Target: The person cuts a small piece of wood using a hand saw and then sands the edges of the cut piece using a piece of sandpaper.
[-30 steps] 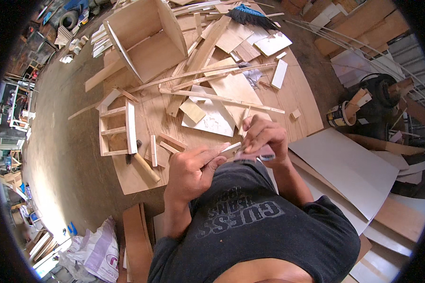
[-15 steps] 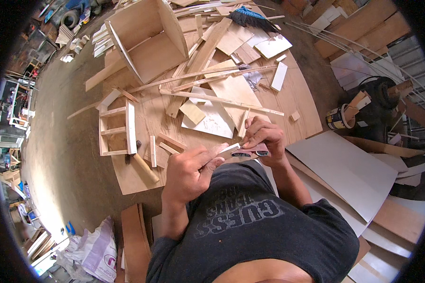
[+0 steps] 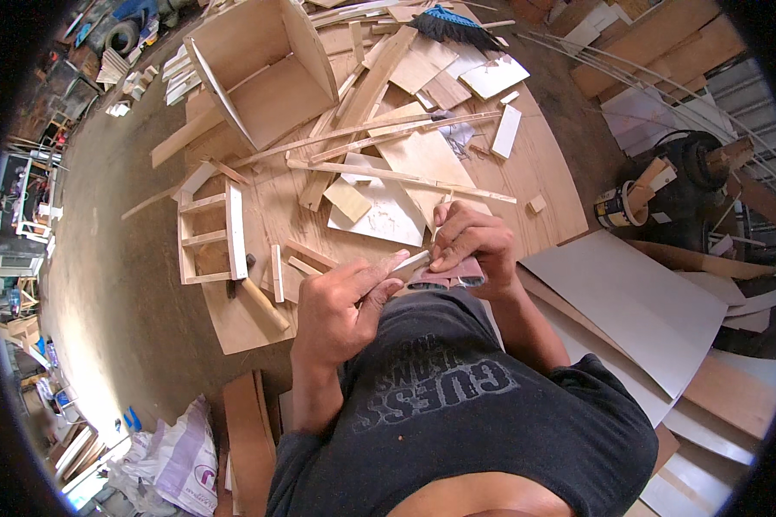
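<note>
My left hand [image 3: 334,308] is closed on a short strip of wood [image 3: 411,264] with a pale edge, pinched between thumb and fingers in front of my shirt. At the strip's other end, my right hand [image 3: 476,245] is closed on a folded pinkish sheet with a dark underside, which looks like sandpaper [image 3: 447,277]. The sheet hangs below the right fingers; whether it touches the wood there is hidden by them. Beyond the left hand, a hammer [image 3: 265,303] with a wooden handle lies near a small ladder-like wooden frame [image 3: 237,231].
The plywood table [image 3: 543,168] carries scattered offcuts, long strips [image 3: 405,175] and an open wooden box [image 3: 284,95] at the far left. A blue brush [image 3: 453,24] lies at the far edge. Large panels [image 3: 621,302] lean at right, near a bucket [image 3: 616,209].
The right hand has shifted slightly left and up along the strip. The pinkish sheet has turned, showing more of its pink face. The left hand has moved slightly left.
</note>
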The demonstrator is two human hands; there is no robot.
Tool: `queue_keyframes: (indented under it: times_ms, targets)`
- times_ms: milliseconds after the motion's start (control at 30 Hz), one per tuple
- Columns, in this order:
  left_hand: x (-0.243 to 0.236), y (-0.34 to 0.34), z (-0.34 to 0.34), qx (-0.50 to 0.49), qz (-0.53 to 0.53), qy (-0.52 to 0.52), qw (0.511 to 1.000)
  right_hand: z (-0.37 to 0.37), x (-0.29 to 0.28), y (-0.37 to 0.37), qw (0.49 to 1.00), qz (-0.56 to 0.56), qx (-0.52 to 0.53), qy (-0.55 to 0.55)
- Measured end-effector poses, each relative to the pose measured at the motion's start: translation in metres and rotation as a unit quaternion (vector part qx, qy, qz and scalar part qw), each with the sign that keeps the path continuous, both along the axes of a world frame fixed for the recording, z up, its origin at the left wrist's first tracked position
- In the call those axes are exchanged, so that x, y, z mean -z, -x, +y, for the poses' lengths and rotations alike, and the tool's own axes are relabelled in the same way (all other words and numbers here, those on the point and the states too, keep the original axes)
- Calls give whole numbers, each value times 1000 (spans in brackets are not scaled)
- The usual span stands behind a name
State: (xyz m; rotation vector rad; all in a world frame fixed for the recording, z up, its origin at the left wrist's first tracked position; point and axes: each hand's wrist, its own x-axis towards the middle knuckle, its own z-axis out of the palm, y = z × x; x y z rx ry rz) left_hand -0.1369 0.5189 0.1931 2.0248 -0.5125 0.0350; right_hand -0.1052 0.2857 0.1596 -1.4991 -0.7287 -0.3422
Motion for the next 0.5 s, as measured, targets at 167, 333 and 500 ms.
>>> queue_keyframes:
  times_ms: [167,333,500]
  targets:
    - [4,-4,0,12,-7,-10,1000,-12,24,0,998,51,31,-17]
    - [-2,-3,0,15,-11,-2,1000,-1,-5,-4,999,5,-30,-18]
    - [9,-1,0,-8,25,33,999,-6,16,-2,997,67,3,-40]
